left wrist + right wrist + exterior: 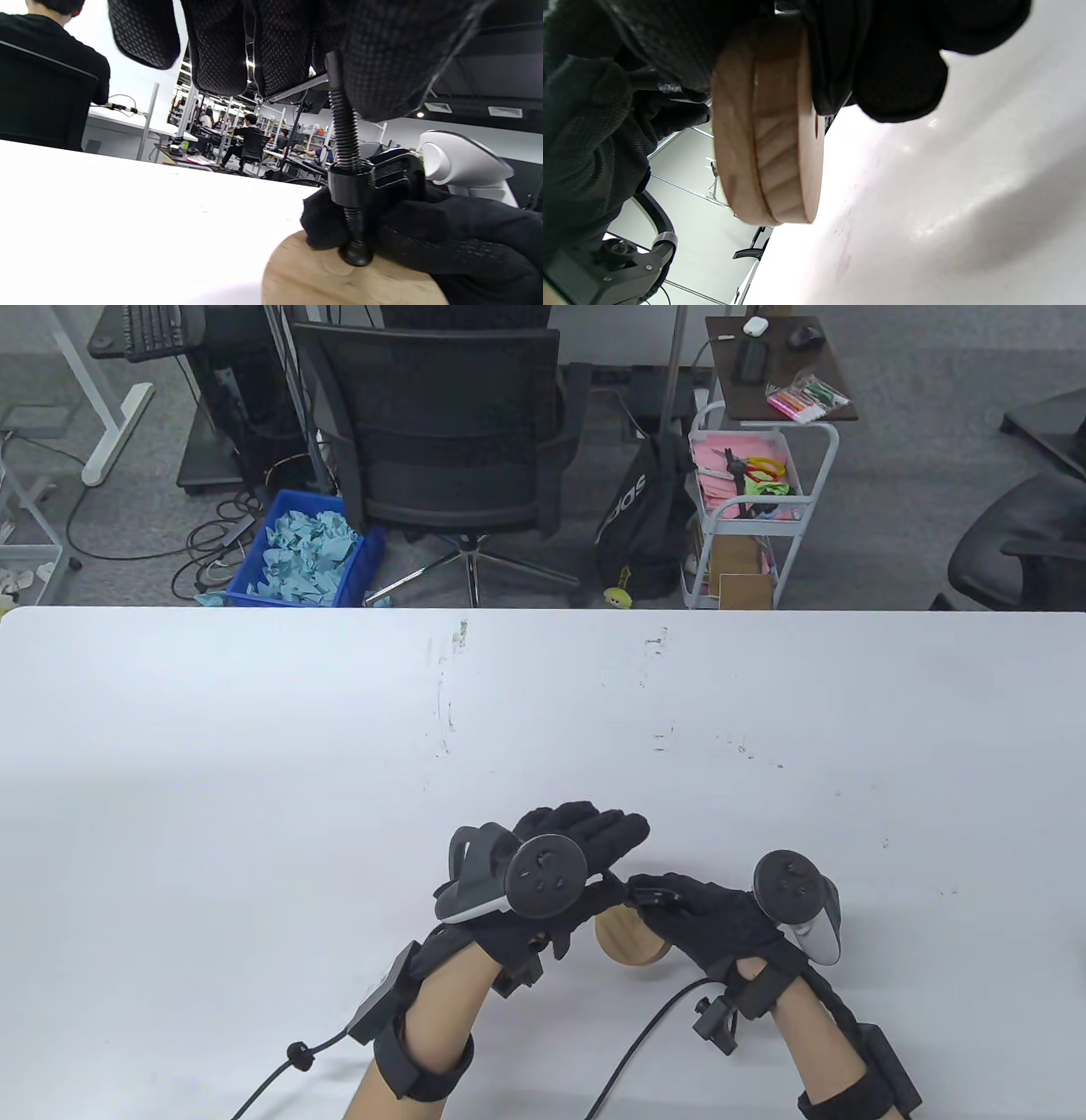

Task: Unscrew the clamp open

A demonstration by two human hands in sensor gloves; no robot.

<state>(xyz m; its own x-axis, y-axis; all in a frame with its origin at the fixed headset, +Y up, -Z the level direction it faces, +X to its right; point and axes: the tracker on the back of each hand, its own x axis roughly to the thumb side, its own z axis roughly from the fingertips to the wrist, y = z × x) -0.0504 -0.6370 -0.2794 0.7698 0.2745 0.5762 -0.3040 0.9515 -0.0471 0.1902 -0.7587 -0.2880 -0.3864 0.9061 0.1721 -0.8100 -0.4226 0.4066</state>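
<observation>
Clamp [373,178] held by right hand [713,920]; left hand [560,857] fingers [216,46] on screw [344,131].

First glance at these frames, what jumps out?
Two black-gloved hands meet at the table's near edge: the left hand reaches over the top of a black clamp, and the right hand grips its frame. The left wrist view shows the clamp's threaded screw bearing down on a round wooden disc. Behind the white table sits a blue bin of crumpled paper.
</observation>
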